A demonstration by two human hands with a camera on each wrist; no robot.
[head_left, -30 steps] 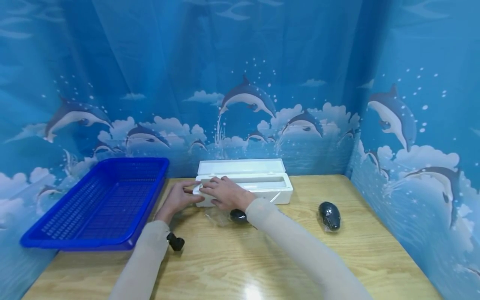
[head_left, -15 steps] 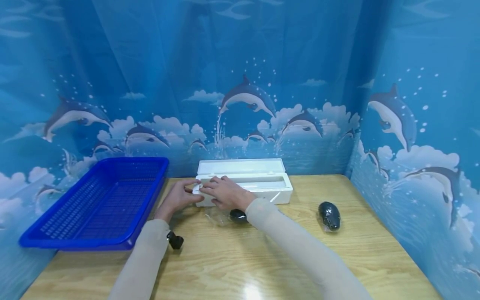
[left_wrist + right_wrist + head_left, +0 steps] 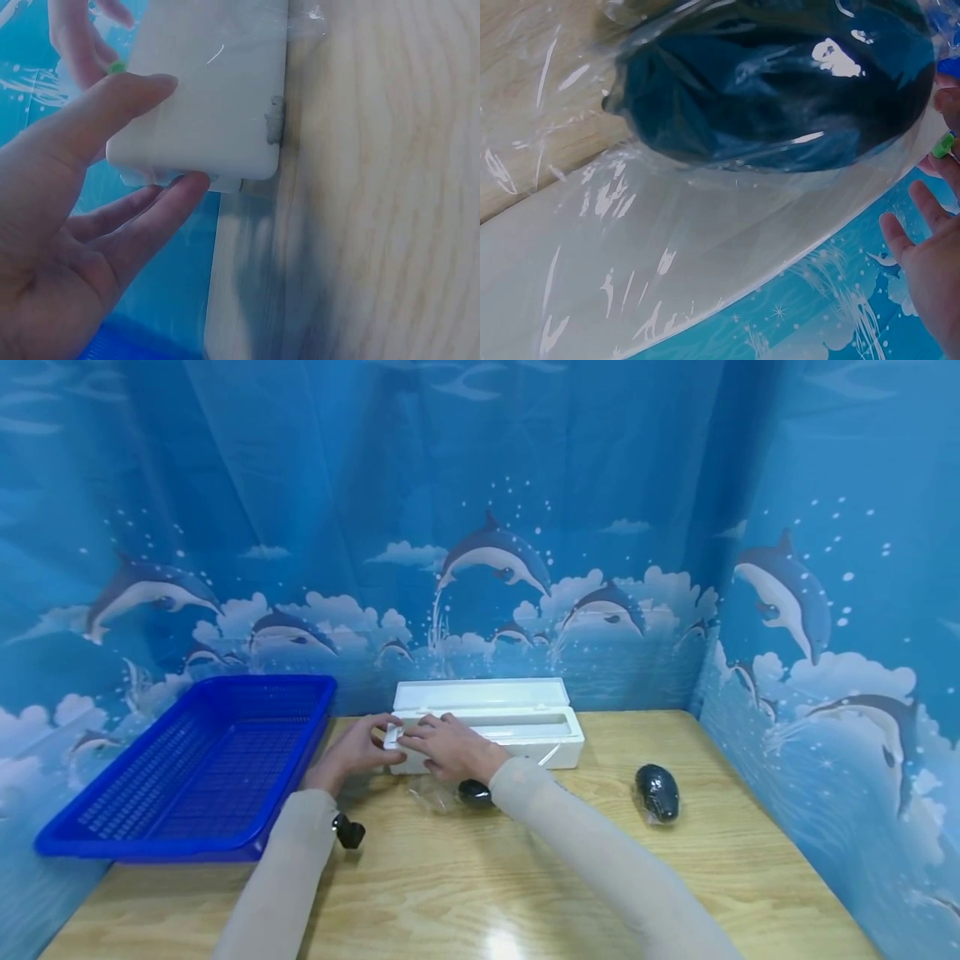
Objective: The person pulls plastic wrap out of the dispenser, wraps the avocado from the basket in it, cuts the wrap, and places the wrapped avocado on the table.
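Note:
A long white box [image 3: 555, 756] lies on the table, its lid [image 3: 482, 693] raised at the back. My left hand [image 3: 352, 749] grips the box's left end, thumb on the face and fingers underneath in the left wrist view. Over the same end, my right hand [image 3: 453, 752] has its fingertips at the top edge. A small green piece [image 3: 116, 67] sits beside the right fingertips; whether they pinch it is unclear. Below the right wrist lies a dark rounded thing [image 3: 476, 793] in clear plastic, partly hidden in the head view and large in the right wrist view.
A blue mesh basket [image 3: 153, 850] stands at the left. Another black rounded thing [image 3: 657, 795] in clear plastic lies on the wooden table [image 3: 480, 877] at the right. Dolphin-print sheets [image 3: 630, 485] hang behind and at the sides.
Both hands stay at the box's left end. The left hand has shifted very slightly, and more of a white part shows between the hands.

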